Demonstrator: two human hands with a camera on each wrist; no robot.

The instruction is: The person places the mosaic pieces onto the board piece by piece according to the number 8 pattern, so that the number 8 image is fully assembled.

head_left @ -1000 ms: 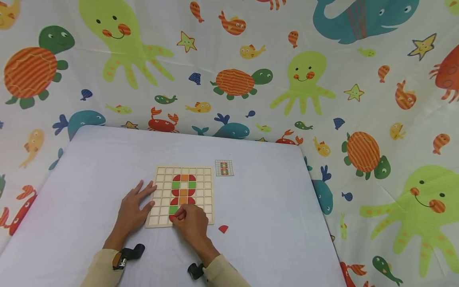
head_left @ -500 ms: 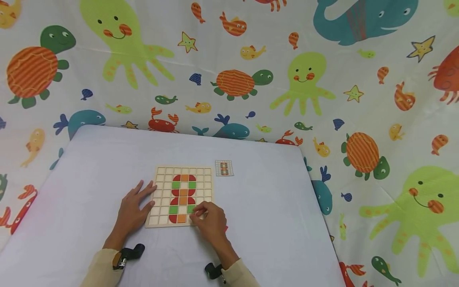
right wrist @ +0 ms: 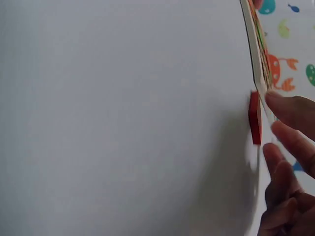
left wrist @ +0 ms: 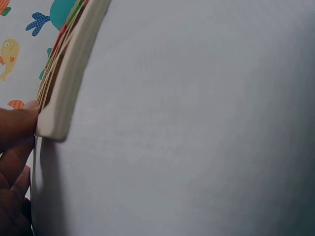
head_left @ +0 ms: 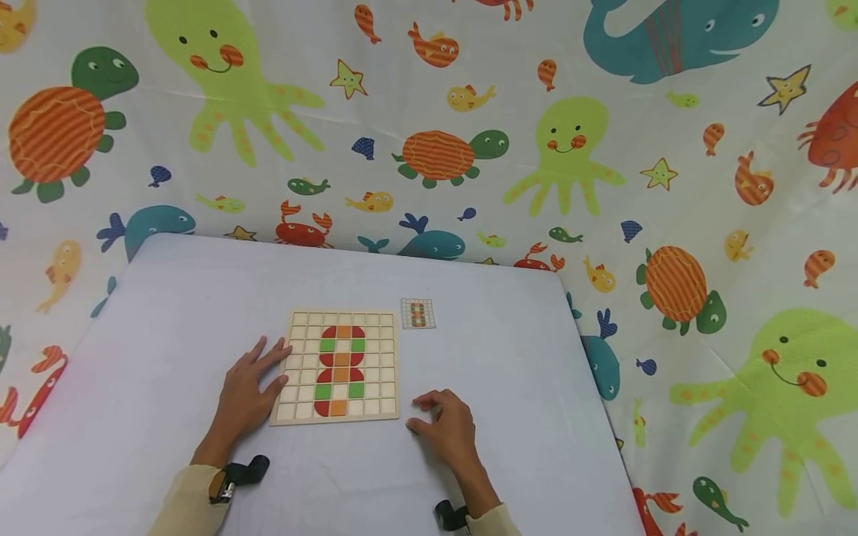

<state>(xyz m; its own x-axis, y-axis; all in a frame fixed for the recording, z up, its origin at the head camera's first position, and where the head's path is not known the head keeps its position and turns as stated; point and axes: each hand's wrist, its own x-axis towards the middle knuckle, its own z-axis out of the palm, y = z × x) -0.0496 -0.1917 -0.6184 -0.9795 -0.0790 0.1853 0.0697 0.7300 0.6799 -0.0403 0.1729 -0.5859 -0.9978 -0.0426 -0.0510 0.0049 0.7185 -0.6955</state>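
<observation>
A wooden grid board (head_left: 381,362) lies on the table with red, orange and green tiles (head_left: 342,359) set in its middle columns in a figure like an 8. My left hand (head_left: 246,391) rests at the board's left edge, fingers spread, thumb and fingertips touching the frame. To the right of the board is my right hand (head_left: 447,429), thumb and forefinger apart with a gap between them. A loose red tile (right wrist: 254,118) lies on the table near those fingertips in the right wrist view. From the head camera the hand hides that tile.
A small pattern card (head_left: 418,314) showing a similar figure lies beyond the board's right corner. White cloth covers the table (head_left: 523,357). Behind it hangs a curtain (head_left: 456,45) printed with sea animals.
My right hand has moved from the figure's bottom row rightward off the board to the loose red tile. An orange tile now shows in that row. My left hand has stayed in place.
</observation>
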